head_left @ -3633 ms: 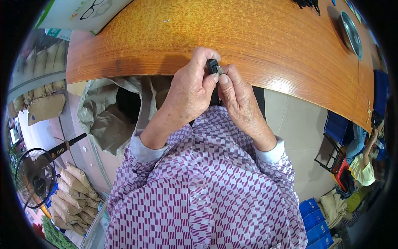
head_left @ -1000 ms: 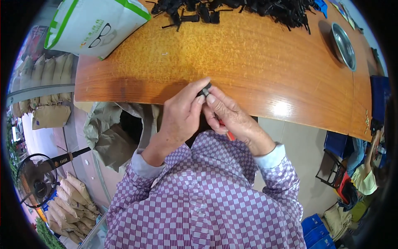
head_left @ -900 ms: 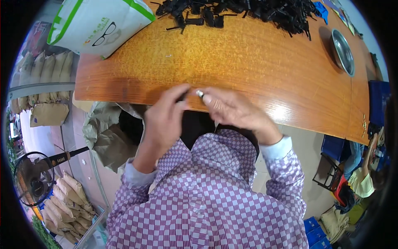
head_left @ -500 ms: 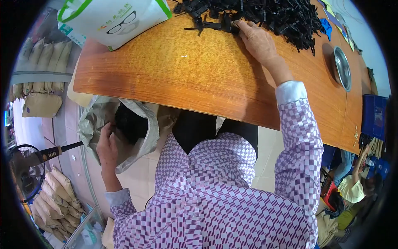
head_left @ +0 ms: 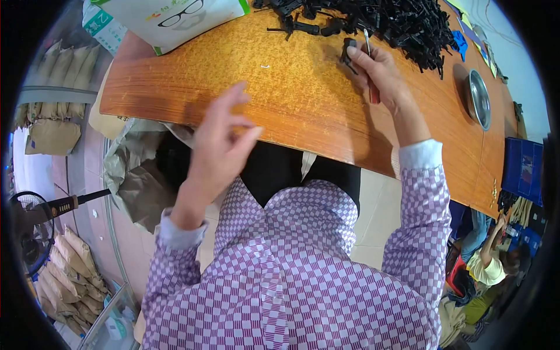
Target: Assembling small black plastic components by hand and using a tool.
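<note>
My left hand (head_left: 219,143) is raised over the table's near edge, slightly blurred, fingers apart and holding nothing. In my right hand (head_left: 382,73) a small black plastic piece (head_left: 348,51) is pinched by the thumb and fingers, just above the tabletop. The same hand grips a slim tool with a bright metal shaft (head_left: 367,42) and a red handle (head_left: 374,93); its exact kind I cannot make out. Beyond that hand lies a big heap of black plastic pieces (head_left: 402,32). A pale woven sack (head_left: 137,192) with black contents hangs open below the table edge, left of my lap.
On the wooden table (head_left: 233,105) stand a white bag with green trim (head_left: 175,29) at the far left and a steel bowl (head_left: 479,99) at the right. A fan (head_left: 35,227) and stacked paper sacks (head_left: 76,262) are at the left. Another person (head_left: 490,265) is at the far right.
My left hand has risen from the sack to the table edge. My right hand has drawn back from the heap with a black plastic piece; the red-handled tool now shows in it.
</note>
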`<state>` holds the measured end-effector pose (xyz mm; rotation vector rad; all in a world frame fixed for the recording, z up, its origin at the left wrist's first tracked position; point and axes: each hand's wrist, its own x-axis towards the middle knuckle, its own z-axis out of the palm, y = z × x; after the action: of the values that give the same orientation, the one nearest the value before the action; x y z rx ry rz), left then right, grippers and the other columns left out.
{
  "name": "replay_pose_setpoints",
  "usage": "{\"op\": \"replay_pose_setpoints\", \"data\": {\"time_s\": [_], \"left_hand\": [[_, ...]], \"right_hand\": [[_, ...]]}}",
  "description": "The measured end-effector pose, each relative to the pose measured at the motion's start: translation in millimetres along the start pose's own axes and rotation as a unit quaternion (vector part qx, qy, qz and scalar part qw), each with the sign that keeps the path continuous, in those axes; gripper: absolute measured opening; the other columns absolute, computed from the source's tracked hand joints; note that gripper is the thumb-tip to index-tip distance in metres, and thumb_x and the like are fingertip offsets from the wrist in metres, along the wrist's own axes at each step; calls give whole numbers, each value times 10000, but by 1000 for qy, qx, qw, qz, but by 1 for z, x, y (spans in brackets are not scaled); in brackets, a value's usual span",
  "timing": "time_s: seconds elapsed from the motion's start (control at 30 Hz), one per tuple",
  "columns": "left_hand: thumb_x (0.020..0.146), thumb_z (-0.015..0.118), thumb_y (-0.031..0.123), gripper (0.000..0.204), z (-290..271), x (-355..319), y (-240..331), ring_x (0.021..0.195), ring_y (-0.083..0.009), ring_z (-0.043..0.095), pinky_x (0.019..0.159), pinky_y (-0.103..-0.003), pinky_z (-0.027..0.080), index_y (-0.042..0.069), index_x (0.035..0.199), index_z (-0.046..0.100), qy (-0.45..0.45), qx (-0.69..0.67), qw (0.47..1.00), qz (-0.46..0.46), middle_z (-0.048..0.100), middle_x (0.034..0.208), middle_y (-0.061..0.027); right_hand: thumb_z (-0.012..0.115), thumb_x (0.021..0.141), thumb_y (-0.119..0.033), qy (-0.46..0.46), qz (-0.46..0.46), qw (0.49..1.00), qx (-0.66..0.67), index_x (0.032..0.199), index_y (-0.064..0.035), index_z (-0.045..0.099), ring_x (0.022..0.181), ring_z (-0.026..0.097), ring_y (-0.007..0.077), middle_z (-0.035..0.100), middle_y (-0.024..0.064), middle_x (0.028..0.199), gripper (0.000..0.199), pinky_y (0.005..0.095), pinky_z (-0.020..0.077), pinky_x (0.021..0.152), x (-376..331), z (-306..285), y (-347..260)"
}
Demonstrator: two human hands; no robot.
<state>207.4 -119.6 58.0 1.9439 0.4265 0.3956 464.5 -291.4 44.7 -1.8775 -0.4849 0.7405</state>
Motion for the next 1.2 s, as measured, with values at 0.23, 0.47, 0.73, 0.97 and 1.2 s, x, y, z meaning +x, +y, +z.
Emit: {"op": "replay_pose_setpoints", "data": {"time_s": [0.23,0.47,0.73,0.97,1.2], "left_hand": [[756,707,41,749,71,43,21,837,-209,636,688,-322,529,67,1383,299,-179,-53,982,31,565,1130,-168],[778,695,41,633,95,29,5,807,-209,648,694,-317,532,32,1318,365,-234,-101,966,41,626,934,-157],[865,568,-56,480,94,21,24,776,-99,613,698,-227,515,39,1295,379,-216,-150,964,-35,603,910,-54],[876,536,-66,393,97,20,24,742,-77,602,664,-211,516,38,1231,405,-212,-175,961,-32,591,891,-49],[864,511,-107,341,93,19,9,726,-70,581,625,-218,521,38,1153,403,-188,-81,979,14,553,844,-39]], "right_hand": [[675,858,-217,-19,58,969,239,976,-74,604,486,448,29,544,-33,672,199,176,328,396,-74,41,3],[645,881,-276,-30,21,950,309,1007,-56,596,488,425,25,534,-30,675,258,167,310,410,-107,54,19],[456,984,-306,-6,-24,950,312,1034,-42,533,517,397,45,463,-12,648,280,177,307,470,-133,51,30],[416,999,-285,18,-55,986,156,985,-44,503,542,393,59,430,-17,630,257,209,319,488,-141,63,26],[406,1001,-255,-11,-69,994,85,950,-39,486,569,441,108,463,22,652,236,258,367,514,-136,70,26]]}}
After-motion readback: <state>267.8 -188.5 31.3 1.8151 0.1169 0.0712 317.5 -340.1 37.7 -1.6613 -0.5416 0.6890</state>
